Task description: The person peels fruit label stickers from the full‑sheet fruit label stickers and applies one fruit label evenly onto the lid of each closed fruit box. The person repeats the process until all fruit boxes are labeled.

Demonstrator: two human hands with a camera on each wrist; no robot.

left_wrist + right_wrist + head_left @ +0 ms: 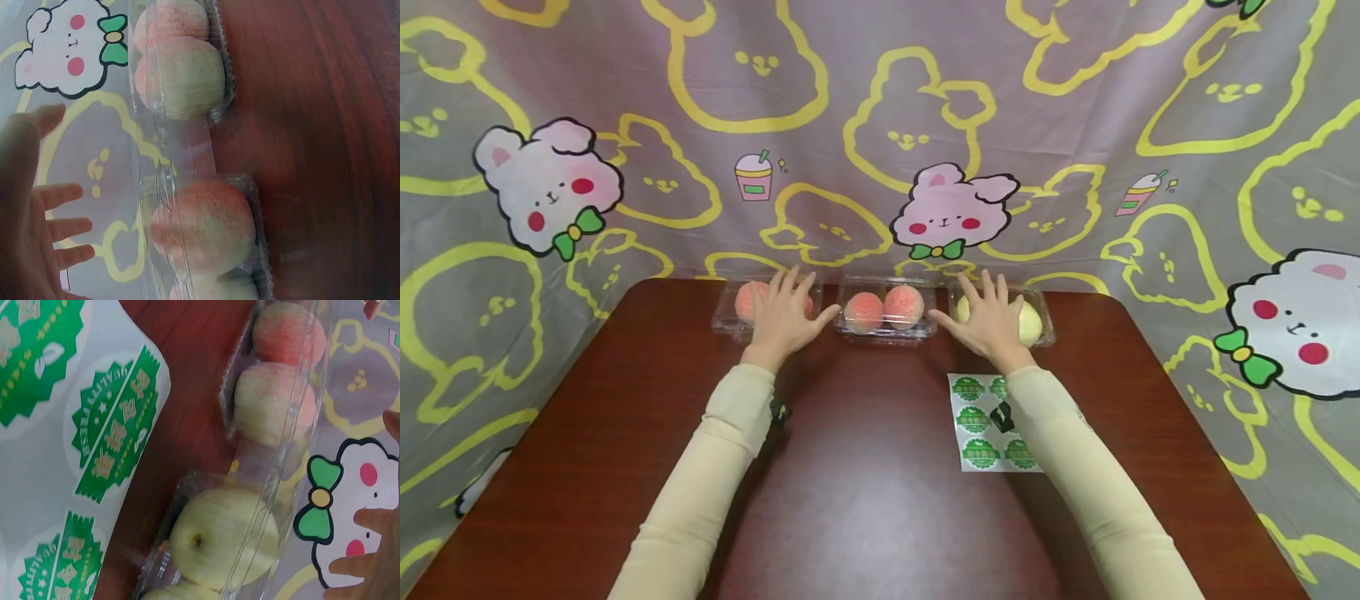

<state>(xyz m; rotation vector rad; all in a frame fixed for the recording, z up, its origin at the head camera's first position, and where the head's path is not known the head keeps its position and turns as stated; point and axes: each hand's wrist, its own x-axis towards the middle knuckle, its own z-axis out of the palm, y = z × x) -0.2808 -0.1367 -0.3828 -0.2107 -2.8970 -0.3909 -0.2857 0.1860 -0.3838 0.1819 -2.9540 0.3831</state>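
Note:
Three clear plastic clamshell boxes stand in a row along the table's far edge. My left hand (786, 317), fingers spread, is over the left box (722, 318), which holds reddish peaches (203, 228). It partly hides them in the head view. Two more peaches (904, 307) sit in the middle box (887, 339), between the thumbs. Above the right box (1048, 315) is my right hand (988, 323), its fingers also spread and holding nothing. Round pale yellow-green fruits (225, 537) lie inside that box, partly covered by the hand in the head view.
A white sheet of green round stickers (973, 421) lies on the brown table (880, 508), partly under the right forearm in the head view. A patterned curtain (865, 100) hangs right behind the boxes and along both sides.

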